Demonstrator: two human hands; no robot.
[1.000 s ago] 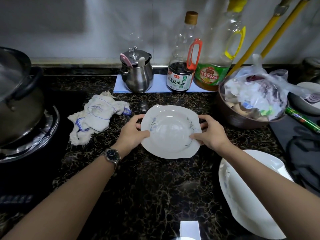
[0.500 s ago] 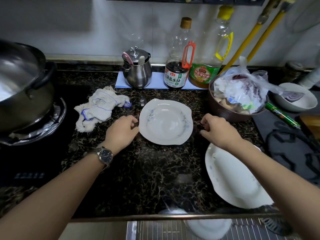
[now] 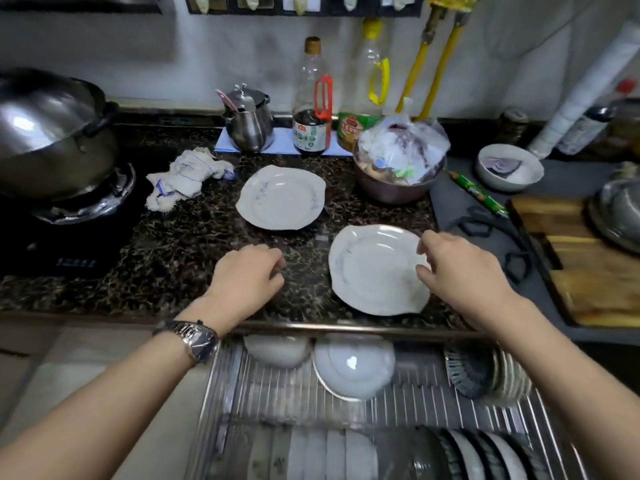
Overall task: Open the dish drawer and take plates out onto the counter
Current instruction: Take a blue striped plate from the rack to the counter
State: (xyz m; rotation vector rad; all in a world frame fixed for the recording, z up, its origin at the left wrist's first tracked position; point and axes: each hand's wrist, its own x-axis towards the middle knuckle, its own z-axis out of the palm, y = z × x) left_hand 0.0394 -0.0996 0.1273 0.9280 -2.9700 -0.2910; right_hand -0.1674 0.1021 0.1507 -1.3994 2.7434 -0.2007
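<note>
Counter [image 3: 194,258], near plate [image 3: 374,268] under right hand [image 3: 460,271]

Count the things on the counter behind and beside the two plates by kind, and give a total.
Plates: 2, the far plate and the near plate
Bottles by the wall: 2, the dark sauce bottle and the oil bottle
Bowls: 2, the metal bowl with a bag and the white bowl
Steel pot with lid: 1
Cloth: 1
Total: 8

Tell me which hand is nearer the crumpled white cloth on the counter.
Left. The left hand hovers over the counter, below and right of the cloth; the right hand is far across, at the near plate.
</note>
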